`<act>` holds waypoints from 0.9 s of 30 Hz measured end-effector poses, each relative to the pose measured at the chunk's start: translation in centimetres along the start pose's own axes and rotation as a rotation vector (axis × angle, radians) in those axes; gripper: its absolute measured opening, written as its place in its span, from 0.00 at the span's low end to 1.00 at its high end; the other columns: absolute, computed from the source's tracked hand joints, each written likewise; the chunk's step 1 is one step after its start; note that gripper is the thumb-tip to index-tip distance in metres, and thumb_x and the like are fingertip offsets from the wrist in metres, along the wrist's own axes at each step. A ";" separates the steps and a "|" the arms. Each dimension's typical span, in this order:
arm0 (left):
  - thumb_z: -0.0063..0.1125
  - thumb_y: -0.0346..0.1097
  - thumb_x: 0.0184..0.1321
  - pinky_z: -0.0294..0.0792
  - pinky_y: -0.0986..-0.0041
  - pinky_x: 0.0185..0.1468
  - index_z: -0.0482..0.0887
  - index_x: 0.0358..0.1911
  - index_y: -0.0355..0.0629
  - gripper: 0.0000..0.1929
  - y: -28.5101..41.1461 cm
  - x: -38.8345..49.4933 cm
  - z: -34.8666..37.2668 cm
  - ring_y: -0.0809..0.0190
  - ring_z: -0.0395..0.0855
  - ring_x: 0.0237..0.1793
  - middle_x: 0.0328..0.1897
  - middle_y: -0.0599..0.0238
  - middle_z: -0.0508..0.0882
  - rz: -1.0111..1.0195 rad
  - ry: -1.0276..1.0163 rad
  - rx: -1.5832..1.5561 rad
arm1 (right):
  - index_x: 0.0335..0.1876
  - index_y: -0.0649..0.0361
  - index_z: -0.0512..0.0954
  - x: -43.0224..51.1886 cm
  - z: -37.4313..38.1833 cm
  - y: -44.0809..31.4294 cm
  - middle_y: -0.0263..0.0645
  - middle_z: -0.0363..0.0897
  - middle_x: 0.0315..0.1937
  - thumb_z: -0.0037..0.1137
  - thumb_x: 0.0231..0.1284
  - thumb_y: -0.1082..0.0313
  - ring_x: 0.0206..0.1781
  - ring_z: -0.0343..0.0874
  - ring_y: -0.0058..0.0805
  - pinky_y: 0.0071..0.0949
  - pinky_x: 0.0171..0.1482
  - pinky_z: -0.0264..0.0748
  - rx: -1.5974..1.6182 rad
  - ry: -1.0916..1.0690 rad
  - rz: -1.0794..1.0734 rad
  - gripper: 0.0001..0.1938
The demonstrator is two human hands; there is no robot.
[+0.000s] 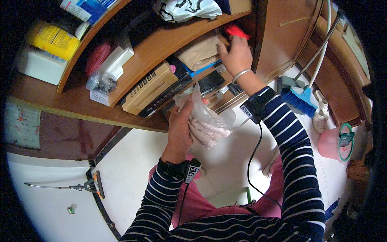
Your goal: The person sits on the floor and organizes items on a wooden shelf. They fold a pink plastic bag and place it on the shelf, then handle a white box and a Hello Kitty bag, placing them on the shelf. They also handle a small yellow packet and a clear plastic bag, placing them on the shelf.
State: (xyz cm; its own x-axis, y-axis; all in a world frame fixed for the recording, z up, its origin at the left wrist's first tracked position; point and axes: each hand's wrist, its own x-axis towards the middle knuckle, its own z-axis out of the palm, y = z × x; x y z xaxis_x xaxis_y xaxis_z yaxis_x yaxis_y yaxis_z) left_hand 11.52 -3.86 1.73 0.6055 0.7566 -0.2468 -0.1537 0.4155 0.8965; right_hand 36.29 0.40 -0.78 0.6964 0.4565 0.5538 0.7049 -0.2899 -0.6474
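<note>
My left hand (178, 130) grips a clear plastic bag (208, 116) with a folded pale pink cloth (208, 131) in or against it, in front of the lower shelves. Up at the shelf, my right hand (239, 56), with a metal bangle at the wrist, reaches in with its fingers spread. Its fingertips are beside a beige cloth bundle (199, 53) and in front of a bright red item (237, 31). Whether they touch either one is hard to tell. Under the bundle lies something flat and blue (205, 68).
A cardboard box (149, 87) lies on the shelf to the left. A yellow container (56, 39) and a white box (42, 65) stand farther left. At right are a blue broom (299, 98), a dustpan, pale clogs (320, 112) and a pink bucket (329, 143). A cable hangs by my right arm.
</note>
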 end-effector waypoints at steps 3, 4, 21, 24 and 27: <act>0.51 0.50 0.71 0.78 0.67 0.52 0.78 0.59 0.39 0.23 0.0 0.0 0.0 0.61 0.85 0.46 0.49 0.59 0.86 -0.010 0.017 -0.021 | 0.44 0.63 0.77 2.1 0.2 1.5 0.51 0.77 0.44 0.65 0.54 0.57 0.49 0.77 0.52 0.48 0.47 0.78 -0.131 0.323 -0.366 0.19; 0.51 0.50 0.71 0.78 0.68 0.52 0.78 0.59 0.38 0.23 0.0 -0.1 0.2 0.61 0.84 0.46 0.49 0.59 0.86 -0.003 0.011 -0.010 | 0.42 0.62 0.78 3.0 0.3 2.1 0.50 0.76 0.46 0.67 0.52 0.58 0.52 0.75 0.50 0.44 0.48 0.78 -0.233 0.308 -0.397 0.18; 0.56 0.43 0.69 0.78 0.72 0.47 0.80 0.54 0.38 0.18 1.1 -0.3 0.6 0.63 0.85 0.43 0.47 0.56 0.86 -0.019 0.041 -0.077 | 0.60 0.43 0.80 12.5 7.4 2.1 0.39 0.80 0.60 0.46 0.65 0.39 0.64 0.77 0.41 0.38 0.63 0.74 -0.755 -0.366 -0.293 0.25; 0.56 0.44 0.69 0.78 0.73 0.47 0.80 0.55 0.37 0.19 1.3 -0.7 0.4 0.64 0.85 0.43 0.47 0.56 0.86 -0.043 0.004 -0.088 | 0.61 0.43 0.79 12.8 8.0 2.2 0.39 0.80 0.61 0.45 0.65 0.38 0.64 0.77 0.41 0.38 0.63 0.74 -0.752 -0.311 -0.276 0.27; 0.56 0.44 0.69 0.78 0.74 0.46 0.80 0.55 0.37 0.19 1.4 -0.8 0.2 0.64 0.85 0.43 0.46 0.56 0.86 -0.042 0.007 -0.098 | 0.63 0.42 0.77 12.8 8.4 1.9 0.38 0.79 0.61 0.44 0.65 0.37 0.64 0.77 0.40 0.38 0.63 0.74 -0.741 -0.311 -0.254 0.28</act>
State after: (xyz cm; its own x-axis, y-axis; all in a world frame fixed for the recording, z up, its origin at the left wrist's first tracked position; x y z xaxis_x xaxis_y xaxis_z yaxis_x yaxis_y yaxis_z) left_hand 11.00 -3.95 3.23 0.6073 0.7411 -0.2862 -0.2044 0.4939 0.8452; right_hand 45.38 12.81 0.69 0.5126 0.7618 0.3961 0.8168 -0.5748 0.0486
